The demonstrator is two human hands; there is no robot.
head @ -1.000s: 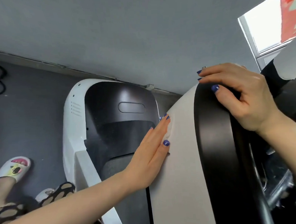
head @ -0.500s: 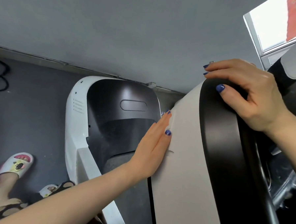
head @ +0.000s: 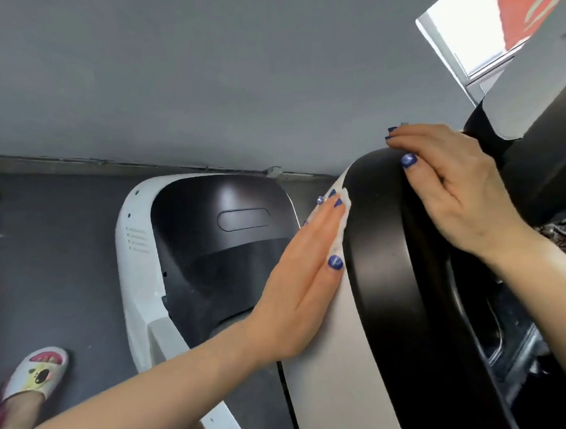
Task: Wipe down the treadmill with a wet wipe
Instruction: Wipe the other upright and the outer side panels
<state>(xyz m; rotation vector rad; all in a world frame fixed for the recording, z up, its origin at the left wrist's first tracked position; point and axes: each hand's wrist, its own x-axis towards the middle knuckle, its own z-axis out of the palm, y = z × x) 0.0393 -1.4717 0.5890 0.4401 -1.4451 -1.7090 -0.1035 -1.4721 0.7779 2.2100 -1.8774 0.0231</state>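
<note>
Seen from the head camera, a person's left hand (head: 306,285) lies flat, fingers straight, pressing a white wet wipe (head: 340,221) against the pale side panel of the treadmill (head: 336,375), the wipe showing only along the fingertips near the panel's upper edge, beside the black trim. The right hand (head: 450,186) curls its fingers over the top of that black trim, gripping the treadmill. Below, the treadmill's white-and-black motor cover stands on a dark grey floor (head: 48,259), where a foot in a white slipper (head: 37,371) shows at lower left.
</note>
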